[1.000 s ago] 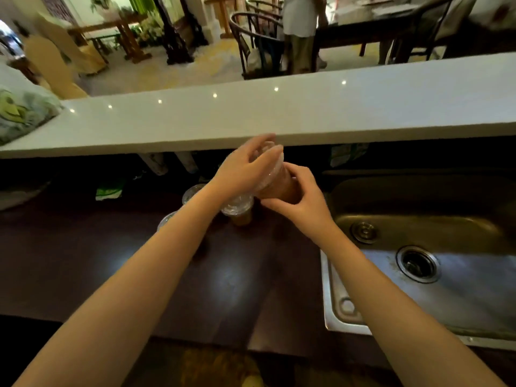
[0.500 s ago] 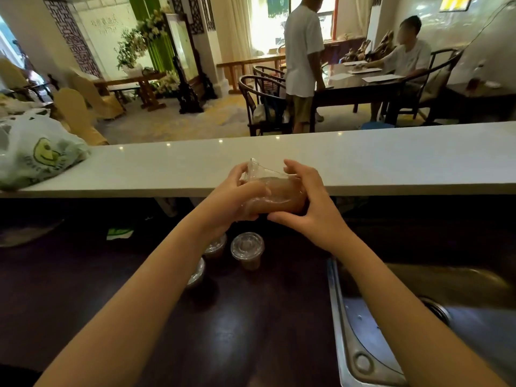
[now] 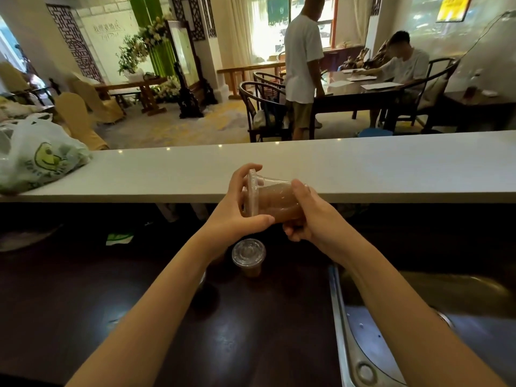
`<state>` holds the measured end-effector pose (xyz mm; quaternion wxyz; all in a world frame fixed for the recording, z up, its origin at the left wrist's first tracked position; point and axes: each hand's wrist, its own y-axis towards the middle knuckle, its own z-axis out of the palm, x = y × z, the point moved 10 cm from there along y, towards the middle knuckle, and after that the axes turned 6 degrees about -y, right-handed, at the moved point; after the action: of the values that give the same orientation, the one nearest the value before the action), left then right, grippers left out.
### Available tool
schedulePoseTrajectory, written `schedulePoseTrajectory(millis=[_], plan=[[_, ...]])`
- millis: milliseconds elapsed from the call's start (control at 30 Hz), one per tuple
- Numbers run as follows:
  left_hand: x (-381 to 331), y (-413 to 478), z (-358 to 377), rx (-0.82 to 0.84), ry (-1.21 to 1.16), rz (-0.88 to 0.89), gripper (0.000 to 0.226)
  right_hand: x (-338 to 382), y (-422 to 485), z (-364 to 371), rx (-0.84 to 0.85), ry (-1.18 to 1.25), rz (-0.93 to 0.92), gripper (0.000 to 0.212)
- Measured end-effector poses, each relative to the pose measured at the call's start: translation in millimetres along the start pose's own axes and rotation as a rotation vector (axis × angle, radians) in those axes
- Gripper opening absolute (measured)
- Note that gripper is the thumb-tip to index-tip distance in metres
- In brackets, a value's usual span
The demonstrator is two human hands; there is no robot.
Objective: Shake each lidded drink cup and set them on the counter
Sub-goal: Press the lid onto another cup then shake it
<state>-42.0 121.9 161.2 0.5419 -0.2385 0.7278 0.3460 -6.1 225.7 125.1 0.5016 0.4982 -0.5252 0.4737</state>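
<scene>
Strong daylight comes through the rear window (image 3: pixel 269 34), which is blown out to white, leaving the far room bright and slightly soft. The white tabletop (image 3: pixel 391 166) is evenly lit and carries a row of small pinpoint reflections along its far edge. Beneath it the dark tabletop (image 3: pixel 125 303) sits in deep shadow with a few dull glints. The drink cup (image 3: pixel 276 199) is sharp, its lid (image 3: pixel 252 195) faintly glaring. Straight lines bow toward the frame edges.

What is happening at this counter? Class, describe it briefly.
A person holds a lidded cup of brown drink tipped on its side, the left hand at the lid end, the right hand round its base, in front of the white counter. A second cup, also lidded, stands upright on the dark worktop below.
</scene>
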Motion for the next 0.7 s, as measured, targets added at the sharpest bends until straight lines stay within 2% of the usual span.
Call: schedulePoseTrajectory(millis=[133, 233, 300, 433, 567, 700], plan=[[11.2, 4.2, 4.0, 0.052, -0.019, -0.060, 0.096, -7.8, 1.5, -0.5, -0.032, 0.108, -0.004, 0.045], [25.5, 6.6, 0.1, 0.034, -0.144, -0.191, 0.105, -2.8, -0.9, -4.3, -0.067, 0.054, -0.096, 0.036], [34.4, 4.0, 2.6, 0.078, -0.320, -0.281, 0.102, 4.5, -4.9, -9.5, -0.077, -0.048, -0.179, 0.040], [36.8, -5.7, 8.9, 0.150, -0.482, -0.338, 0.080, 25.8, -18.9, -10.3, 0.004, -0.206, -0.336, 0.055], [36.1, -3.7, 12.5, 0.133, -0.417, -0.350, 0.059, 28.6, -18.1, -9.6, 0.035, -0.234, -0.355, 0.059], [43.5, 4.2, 3.4, -0.005, -0.349, -0.315, 0.078, 13.8, -12.0, -11.6, 0.054, -0.184, -0.244, 0.064]])
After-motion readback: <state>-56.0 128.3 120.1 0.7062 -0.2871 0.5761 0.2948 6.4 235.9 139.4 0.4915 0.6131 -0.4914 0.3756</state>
